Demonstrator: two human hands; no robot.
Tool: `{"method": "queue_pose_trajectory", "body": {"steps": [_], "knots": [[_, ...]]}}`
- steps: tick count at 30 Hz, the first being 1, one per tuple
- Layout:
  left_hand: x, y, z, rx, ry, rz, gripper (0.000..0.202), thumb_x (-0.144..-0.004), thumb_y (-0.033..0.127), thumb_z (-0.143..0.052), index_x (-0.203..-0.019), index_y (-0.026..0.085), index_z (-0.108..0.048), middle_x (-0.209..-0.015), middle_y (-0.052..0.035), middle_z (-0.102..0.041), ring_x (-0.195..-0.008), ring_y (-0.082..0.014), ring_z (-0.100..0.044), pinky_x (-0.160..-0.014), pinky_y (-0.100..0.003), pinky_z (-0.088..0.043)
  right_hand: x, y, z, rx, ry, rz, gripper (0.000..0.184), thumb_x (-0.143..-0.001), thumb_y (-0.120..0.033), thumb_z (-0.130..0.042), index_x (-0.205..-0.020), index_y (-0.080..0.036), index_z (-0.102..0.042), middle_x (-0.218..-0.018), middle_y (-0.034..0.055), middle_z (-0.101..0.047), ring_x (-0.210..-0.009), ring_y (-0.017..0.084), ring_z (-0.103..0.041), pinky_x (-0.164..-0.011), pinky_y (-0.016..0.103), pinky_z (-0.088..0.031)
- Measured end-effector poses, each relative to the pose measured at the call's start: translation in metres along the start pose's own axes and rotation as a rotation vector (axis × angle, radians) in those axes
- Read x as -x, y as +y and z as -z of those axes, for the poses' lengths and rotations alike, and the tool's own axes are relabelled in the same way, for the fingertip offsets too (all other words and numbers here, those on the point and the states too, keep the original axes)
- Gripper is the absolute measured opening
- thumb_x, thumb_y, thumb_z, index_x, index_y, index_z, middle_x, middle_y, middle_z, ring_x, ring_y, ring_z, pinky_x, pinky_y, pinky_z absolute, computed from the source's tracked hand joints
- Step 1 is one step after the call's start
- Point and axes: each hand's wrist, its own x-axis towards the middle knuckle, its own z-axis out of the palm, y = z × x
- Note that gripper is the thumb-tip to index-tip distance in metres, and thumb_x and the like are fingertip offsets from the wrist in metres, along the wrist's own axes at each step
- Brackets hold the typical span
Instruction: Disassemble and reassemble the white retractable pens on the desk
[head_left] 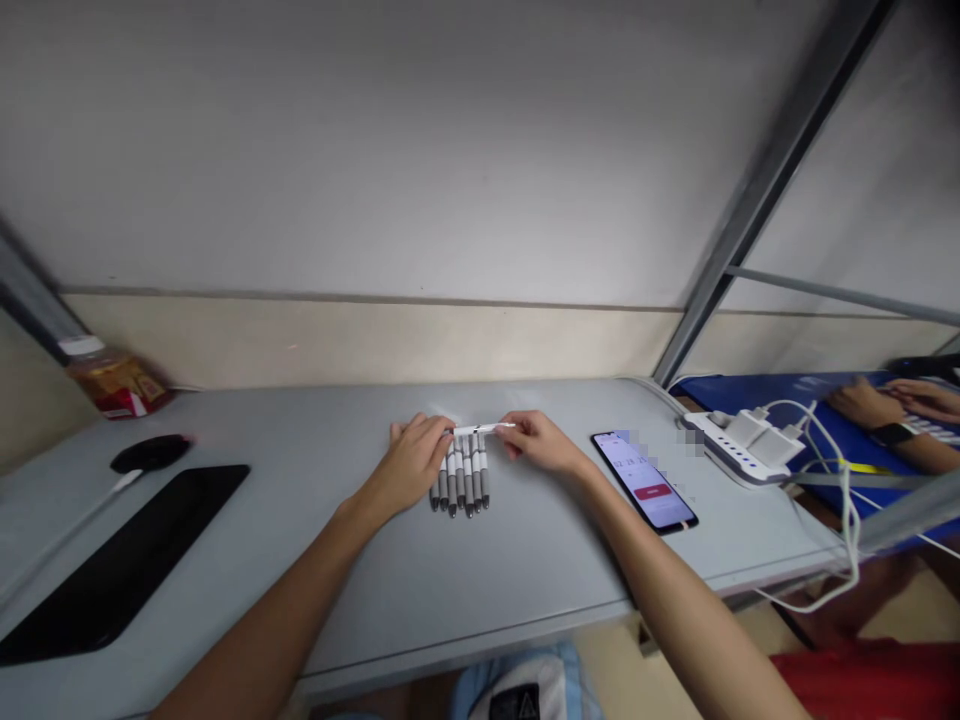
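Several white and grey pens (460,478) lie side by side in a row on the grey desk, their grey ends toward me. Across the far ends of that row is one more white pen (474,430), held sideways between both hands. My left hand (415,452) is closed around its left end and partly covers the row's left side. With a pinch of thumb and fingers, my right hand (534,440) grips its right end. Whether the held pen touches the row beneath cannot be made out.
A lit phone (645,482) and a white power strip (739,448) with plugs and cables are on the right. At left are a black tablet-like slab (127,565), a black round object (150,454) and a bottle (116,380). Another person's hands (870,405) work at a blue desk.
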Motion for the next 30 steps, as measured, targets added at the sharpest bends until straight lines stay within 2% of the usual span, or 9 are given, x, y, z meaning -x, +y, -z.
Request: {"method": "queue_pose_trajectory", "body": {"steps": [2, 6, 9, 11, 16, 20, 25, 28, 30], "knots": [[-0.0002, -0.0006, -0.0006, 0.002, 0.001, 0.010, 0.028, -0.098, 0.031, -0.027, -0.098, 0.022, -0.054, -0.092, -0.0032, -0.061, -0.091, -0.0202, -0.051, -0.082, -0.036, -0.028, 0.0010, -0.0015, 0.0000, -0.006, 0.004, -0.026, 0.040, -0.090, -0.049, -0.045, -0.076, -0.014, -0.060, -0.057, -0.0027, -0.049, -0.053, 0.010, -0.042, -0.055, 0.023, -0.034], [-0.0005, 0.0011, 0.0006, 0.018, 0.007, 0.033, 0.025, -0.097, 0.028, -0.030, -0.096, 0.022, -0.054, -0.091, -0.0025, -0.062, -0.091, -0.0197, -0.052, -0.082, -0.036, -0.028, 0.0019, -0.0030, 0.0000, -0.090, 0.039, 0.034, 0.038, -0.078, -0.044, -0.066, -0.104, -0.019, -0.056, -0.066, -0.0043, -0.053, -0.060, 0.011, -0.047, -0.056, 0.021, -0.036], [-0.0005, 0.0036, 0.0024, 0.030, 0.009, 0.039, 0.024, -0.096, 0.027, -0.031, -0.095, 0.022, -0.054, -0.093, -0.0027, -0.063, -0.092, -0.0199, -0.051, -0.083, -0.036, -0.028, 0.0015, -0.0020, -0.0005, -0.040, 0.016, 0.009, 0.031, -0.085, -0.047, -0.056, -0.086, -0.016, -0.059, -0.061, -0.0030, -0.053, -0.056, 0.010, -0.045, -0.055, 0.022, -0.035], [-0.0005, 0.0047, 0.0029, 0.026, 0.010, 0.040, 0.025, -0.096, 0.027, -0.030, -0.095, 0.021, -0.054, -0.092, -0.0032, -0.062, -0.091, -0.0200, -0.051, -0.083, -0.036, -0.029, 0.0013, -0.0016, -0.0010, 0.005, 0.020, -0.029, 0.042, -0.091, -0.051, -0.044, -0.072, -0.015, -0.058, -0.055, -0.0020, -0.051, -0.052, 0.010, -0.044, -0.054, 0.023, -0.035], [-0.0005, 0.0044, 0.0010, 0.019, 0.017, 0.038, 0.023, -0.095, 0.027, -0.032, -0.095, 0.021, -0.054, -0.091, -0.0034, -0.061, -0.089, -0.0196, -0.052, -0.083, -0.036, -0.029, 0.0016, -0.0026, -0.0006, -0.050, 0.023, 0.029, 0.037, -0.078, -0.045, -0.066, -0.102, -0.019, -0.056, -0.064, -0.0044, -0.054, -0.058, 0.011, -0.048, -0.054, 0.021, -0.036], [0.0000, 0.0042, -0.0005, 0.030, 0.025, 0.033, 0.025, -0.095, 0.029, -0.032, -0.095, 0.021, -0.055, -0.091, -0.0037, -0.062, -0.089, -0.0199, -0.052, -0.084, -0.036, -0.030, 0.0016, -0.0025, -0.0009, 0.001, -0.005, -0.020, 0.039, -0.090, -0.049, -0.045, -0.078, -0.015, -0.058, -0.055, -0.0025, -0.051, -0.051, 0.010, -0.044, -0.052, 0.022, -0.035], [0.0003, 0.0044, 0.0003, 0.043, 0.017, 0.036, 0.025, -0.096, 0.030, -0.031, -0.097, 0.021, -0.055, -0.089, -0.0036, -0.062, -0.090, -0.0203, -0.052, -0.085, -0.037, -0.030, 0.0014, -0.0019, -0.0012, -0.049, 0.007, 0.039, 0.034, -0.080, -0.044, -0.064, -0.100, -0.018, -0.057, -0.061, -0.0051, -0.053, -0.055, 0.010, -0.047, -0.054, 0.021, -0.037], [-0.0001, 0.0036, -0.0001, 0.056, 0.010, 0.018, 0.025, -0.097, 0.030, -0.030, -0.098, 0.021, -0.054, -0.089, -0.0028, -0.061, -0.092, -0.0201, -0.051, -0.086, -0.037, -0.029, 0.0002, 0.0000, -0.0009, -0.031, -0.029, -0.028, 0.036, -0.089, -0.049, -0.047, -0.082, -0.016, -0.058, -0.054, -0.0034, -0.052, -0.049, 0.010, -0.045, -0.053, 0.022, -0.037], [-0.0003, 0.0028, -0.0010, 0.060, 0.008, 0.014, 0.025, -0.097, 0.030, -0.030, -0.099, 0.021, -0.053, -0.091, -0.0027, -0.061, -0.092, -0.0197, -0.051, -0.086, -0.037, -0.029, -0.0004, 0.0008, -0.0005, -0.036, -0.018, -0.050, 0.038, -0.090, -0.051, -0.045, -0.084, -0.016, -0.059, -0.055, -0.0028, -0.053, -0.049, 0.011, -0.047, -0.052, 0.023, -0.037]]}}
